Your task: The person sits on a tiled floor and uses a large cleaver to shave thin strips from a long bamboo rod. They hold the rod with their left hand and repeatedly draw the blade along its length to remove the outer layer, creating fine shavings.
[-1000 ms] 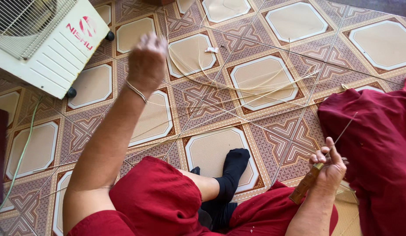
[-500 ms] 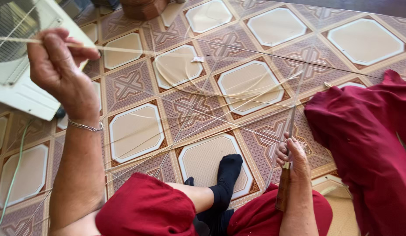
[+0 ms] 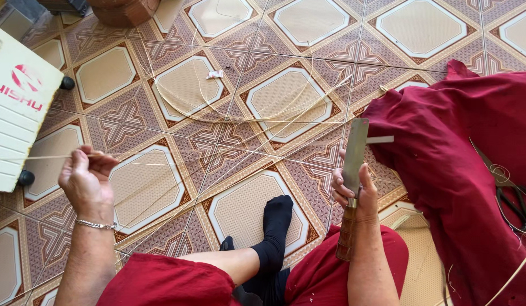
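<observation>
My left hand point(image 3: 86, 180) pinches one end of a thin pale cane strip point(image 3: 229, 152) that stretches across the patterned floor toward my right. My right hand point(image 3: 356, 190) grips a knife by its wooden handle point(image 3: 345, 238), the flat metal blade point(image 3: 355, 154) pointing up; the strip meets the blade near its top. I sit on the tiled floor in red clothing with one black-socked foot point(image 3: 274, 226) stretched out between my hands.
Loose cane strips point(image 3: 217, 102) curl over the tiles ahead. A white fan housing point(image 3: 16, 119) on black wheels stands at left. A red cloth point(image 3: 472, 170) lies at right with black scissors point(image 3: 509, 190) on it. A brown pot base point(image 3: 124, 11) sits at the top.
My left hand dropped from high near the fan to low at left, still drawing the strip. My right hand turned the knife upright, its blade now clearly showing.
</observation>
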